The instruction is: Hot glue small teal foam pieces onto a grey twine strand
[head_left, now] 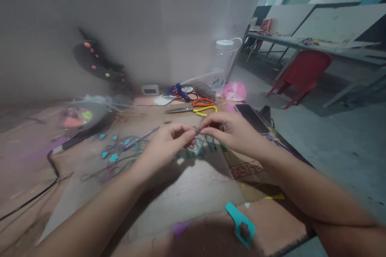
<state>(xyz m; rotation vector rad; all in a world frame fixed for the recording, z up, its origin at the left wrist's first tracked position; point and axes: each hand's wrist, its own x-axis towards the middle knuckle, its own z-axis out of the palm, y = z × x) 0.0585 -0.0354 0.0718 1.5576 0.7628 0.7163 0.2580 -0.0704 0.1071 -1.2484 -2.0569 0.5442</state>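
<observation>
Both hands meet over the middle of the work surface, fingertips almost touching. My left hand [172,141] pinches a small greyish piece [197,130] between thumb and forefinger. My right hand [224,128] closes its thumb and fingertips on the same piece from the other side. The piece is too small and blurred to name; it may be cord. Beneath the hands lies a pale sheet [177,192] with green lettering. Just beyond them rest scissors [193,108] with red and yellow handles. Left of my left hand is a pen [141,137] among small turquoise cut-outs [113,157] and loose grey cord.
A blue glue gun [181,91], a ball of grey cord [205,90], a clear bottle [223,64] and a pink bundle [234,91] stand at the back. A phone [251,118] lies at the right edge. A turquoise scrap [241,225] lies in front. A black cable [30,200] runs left.
</observation>
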